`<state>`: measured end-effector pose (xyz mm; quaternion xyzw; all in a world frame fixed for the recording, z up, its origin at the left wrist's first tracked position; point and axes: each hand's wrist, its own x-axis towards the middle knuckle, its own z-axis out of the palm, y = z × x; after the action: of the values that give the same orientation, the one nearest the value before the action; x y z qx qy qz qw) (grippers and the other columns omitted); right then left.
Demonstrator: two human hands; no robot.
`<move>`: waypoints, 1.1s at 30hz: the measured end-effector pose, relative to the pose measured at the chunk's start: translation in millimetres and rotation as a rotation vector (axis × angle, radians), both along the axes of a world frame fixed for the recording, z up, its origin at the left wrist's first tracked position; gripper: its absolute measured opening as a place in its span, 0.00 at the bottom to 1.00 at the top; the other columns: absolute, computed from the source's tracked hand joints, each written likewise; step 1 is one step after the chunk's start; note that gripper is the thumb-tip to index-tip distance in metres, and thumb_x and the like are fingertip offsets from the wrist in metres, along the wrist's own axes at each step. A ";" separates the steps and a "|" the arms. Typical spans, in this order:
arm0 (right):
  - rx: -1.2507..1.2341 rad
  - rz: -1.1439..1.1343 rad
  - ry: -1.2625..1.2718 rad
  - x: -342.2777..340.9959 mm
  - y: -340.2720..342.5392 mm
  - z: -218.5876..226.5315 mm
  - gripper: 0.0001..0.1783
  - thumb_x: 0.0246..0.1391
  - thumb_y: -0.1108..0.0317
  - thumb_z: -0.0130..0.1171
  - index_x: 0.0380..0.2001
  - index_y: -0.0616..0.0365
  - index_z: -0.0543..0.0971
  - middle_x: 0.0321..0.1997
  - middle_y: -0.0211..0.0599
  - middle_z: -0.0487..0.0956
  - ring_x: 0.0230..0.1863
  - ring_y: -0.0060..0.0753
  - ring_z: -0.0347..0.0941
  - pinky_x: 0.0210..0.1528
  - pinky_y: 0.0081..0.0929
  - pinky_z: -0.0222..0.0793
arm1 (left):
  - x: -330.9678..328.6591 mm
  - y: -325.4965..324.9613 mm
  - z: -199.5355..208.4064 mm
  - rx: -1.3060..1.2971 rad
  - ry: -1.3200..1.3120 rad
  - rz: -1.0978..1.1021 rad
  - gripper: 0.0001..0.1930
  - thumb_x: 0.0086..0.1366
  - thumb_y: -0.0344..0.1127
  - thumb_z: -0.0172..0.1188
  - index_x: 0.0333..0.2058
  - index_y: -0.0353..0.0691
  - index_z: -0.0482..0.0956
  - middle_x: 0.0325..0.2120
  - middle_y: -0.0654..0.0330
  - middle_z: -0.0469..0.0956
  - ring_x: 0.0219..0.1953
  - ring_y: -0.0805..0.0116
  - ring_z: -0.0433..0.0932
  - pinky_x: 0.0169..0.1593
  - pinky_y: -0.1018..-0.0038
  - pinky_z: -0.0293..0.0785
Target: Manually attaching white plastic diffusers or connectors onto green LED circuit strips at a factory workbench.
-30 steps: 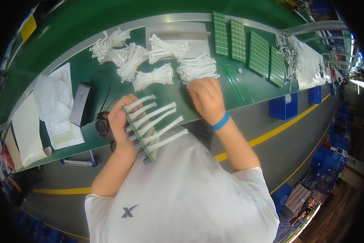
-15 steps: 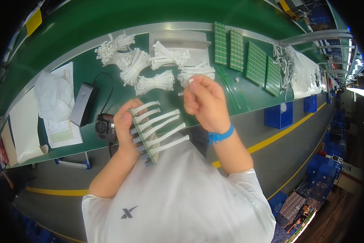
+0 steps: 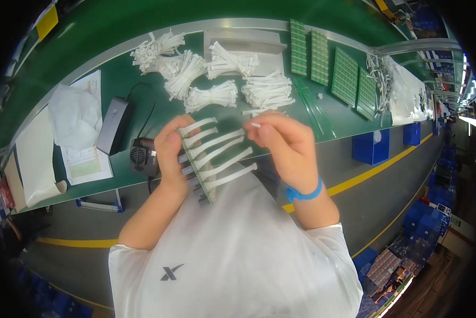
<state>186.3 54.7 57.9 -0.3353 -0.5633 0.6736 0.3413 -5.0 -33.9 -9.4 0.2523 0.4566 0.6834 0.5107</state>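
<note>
Strip (image 3: 198, 161) of green board clamped in the left hand (image 3: 169, 151), long axis running from far-left to near-right, held above the lap and just near of the tabletop (image 3: 142, 79) edge. Six white cable pieces (image 3: 216, 151) fanned out from the strip toward the right, roughly parallel, ends free. Right hand (image 3: 283, 143) just right of those free ends, fingers (image 3: 260, 127) pinched on one more short white piece (image 3: 255, 125), tip aimed left at the upper end of the strip; nearer to the strip's far end than to its near end. Beyond, on the green tabletop, bundles of white cable pieces (image 3: 214, 95) heaped in the middle, green panels (image 3: 328, 69) far right, a dark box (image 3: 113, 124) and papers (image 3: 81, 153) left. Grey floor (image 3: 365, 191) with a yellow line and blue bins (image 3: 370, 146) to the right.
</note>
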 end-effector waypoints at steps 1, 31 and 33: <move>0.145 0.019 0.015 1.6 -2.9 2.8 0.08 0.62 0.79 0.55 0.42 0.70 0.81 0.38 0.36 0.80 0.35 0.22 0.72 0.38 0.20 0.67 | -0.9 1.1 -0.3 0.015 0.055 0.010 0.30 0.63 0.63 0.54 0.29 0.35 0.71 0.27 0.65 0.70 0.30 0.76 0.67 0.35 0.79 0.60; 0.246 0.444 -0.255 17.7 -39.2 14.9 0.04 0.51 0.77 0.62 0.25 0.60 0.77 0.22 0.35 0.75 0.20 0.35 0.72 0.23 0.28 0.66 | 10.8 10.4 0.7 0.061 0.249 -0.186 0.35 0.64 0.67 0.51 0.27 0.32 0.69 0.26 0.63 0.66 0.30 0.73 0.62 0.35 0.75 0.56; 0.223 0.469 -0.261 18.1 -38.6 14.7 0.03 0.51 0.77 0.62 0.25 0.61 0.77 0.22 0.35 0.75 0.20 0.34 0.72 0.22 0.27 0.66 | 12.9 9.4 1.1 0.059 0.241 -0.176 0.34 0.64 0.66 0.52 0.27 0.32 0.69 0.26 0.63 0.67 0.30 0.73 0.63 0.35 0.75 0.56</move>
<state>204.4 16.2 72.6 -0.2401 -0.7350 0.6194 0.1358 7.9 -24.5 -8.3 0.3864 0.4704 0.6141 0.5023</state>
